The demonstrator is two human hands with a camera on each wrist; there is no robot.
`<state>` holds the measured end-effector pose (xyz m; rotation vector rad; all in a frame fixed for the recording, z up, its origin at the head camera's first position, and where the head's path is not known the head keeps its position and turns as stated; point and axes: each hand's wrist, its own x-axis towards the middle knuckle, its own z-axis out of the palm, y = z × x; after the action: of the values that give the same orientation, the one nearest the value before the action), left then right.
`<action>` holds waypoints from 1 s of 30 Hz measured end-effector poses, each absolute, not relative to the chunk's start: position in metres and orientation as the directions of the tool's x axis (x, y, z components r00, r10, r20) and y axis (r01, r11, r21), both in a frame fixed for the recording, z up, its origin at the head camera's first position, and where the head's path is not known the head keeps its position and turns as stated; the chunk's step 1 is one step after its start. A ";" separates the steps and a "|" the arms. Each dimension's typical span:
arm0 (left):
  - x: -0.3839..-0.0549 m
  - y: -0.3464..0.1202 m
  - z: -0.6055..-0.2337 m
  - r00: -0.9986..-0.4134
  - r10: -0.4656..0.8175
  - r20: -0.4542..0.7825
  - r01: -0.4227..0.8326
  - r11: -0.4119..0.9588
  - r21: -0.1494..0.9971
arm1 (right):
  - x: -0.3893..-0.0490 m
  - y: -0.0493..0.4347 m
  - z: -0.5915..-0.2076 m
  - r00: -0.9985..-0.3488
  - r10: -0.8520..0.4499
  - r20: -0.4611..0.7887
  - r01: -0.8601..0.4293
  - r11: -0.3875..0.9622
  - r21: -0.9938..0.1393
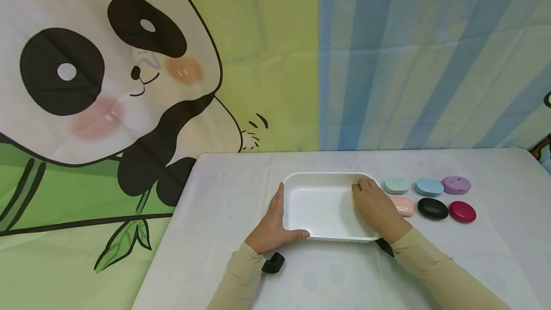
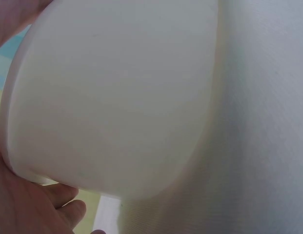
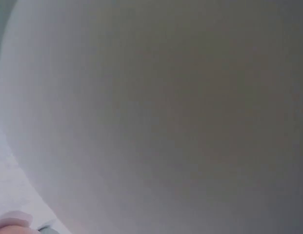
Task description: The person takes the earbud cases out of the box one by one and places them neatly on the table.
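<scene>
A white rectangular plastic basin [image 1: 320, 204] with rounded corners lies on the table. My left hand [image 1: 275, 224] braces its near left corner, fingers fairly straight along the left side and thumb over the front rim. In the left wrist view, the basin's pale outer wall [image 2: 117, 97] fills the middle, with fingers at its lower edge. My right hand [image 1: 379, 207] reaches over the right end with bent fingers down inside. A yellow thing [image 1: 353, 198] peeks out at those fingers, mostly hidden by the hand. In the right wrist view, the blurred basin wall [image 3: 141, 122] covers nearly everything.
Right of the basin sit soap-like oval pieces: mint green [image 1: 396, 185], light blue [image 1: 428, 187], purple [image 1: 456, 185], black [image 1: 432, 208], red [image 1: 462, 212] and a pink one [image 1: 403, 206] partly behind my right hand. A panda-print cloth [image 1: 267, 85] hangs behind the white-covered table [image 1: 327, 286].
</scene>
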<state>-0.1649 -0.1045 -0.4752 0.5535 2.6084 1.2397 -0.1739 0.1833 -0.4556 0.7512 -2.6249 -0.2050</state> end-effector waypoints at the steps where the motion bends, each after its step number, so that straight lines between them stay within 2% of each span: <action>1: -0.165 -0.104 -0.475 -0.910 0.415 -0.020 0.246 0.577 0.779 | -0.174 0.184 -0.456 -0.772 -0.546 0.325 -0.469 0.835 0.289; 4: -0.165 -0.104 -0.474 -0.909 0.417 -0.020 0.247 0.577 0.778 | -0.173 0.184 -0.457 -0.774 -0.560 0.294 -0.452 0.815 0.362; 6: -0.165 -0.103 -0.474 -0.908 0.417 -0.022 0.247 0.578 0.778 | -0.172 0.184 -0.456 -0.774 -0.557 0.302 -0.452 0.819 0.353; 14: -0.165 -0.104 -0.475 -0.908 0.419 -0.025 0.243 0.574 0.782 | -0.169 0.184 -0.454 -0.804 -0.487 0.341 -0.479 0.870 0.115; 22: -0.165 -0.104 -0.475 -0.910 0.415 -0.021 0.246 0.578 0.778 | -0.170 0.183 -0.452 -0.860 -0.452 0.237 -0.450 0.891 0.063; 30: -0.165 -0.104 -0.477 -0.910 0.414 -0.018 0.248 0.579 0.777 | -0.169 0.184 -0.452 -0.894 -0.401 0.199 -0.424 0.901 -0.090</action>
<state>-0.1648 -0.1043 -0.4769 0.5544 2.6113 1.2388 -0.1688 0.1843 -0.4520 0.6321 -2.8906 0.1957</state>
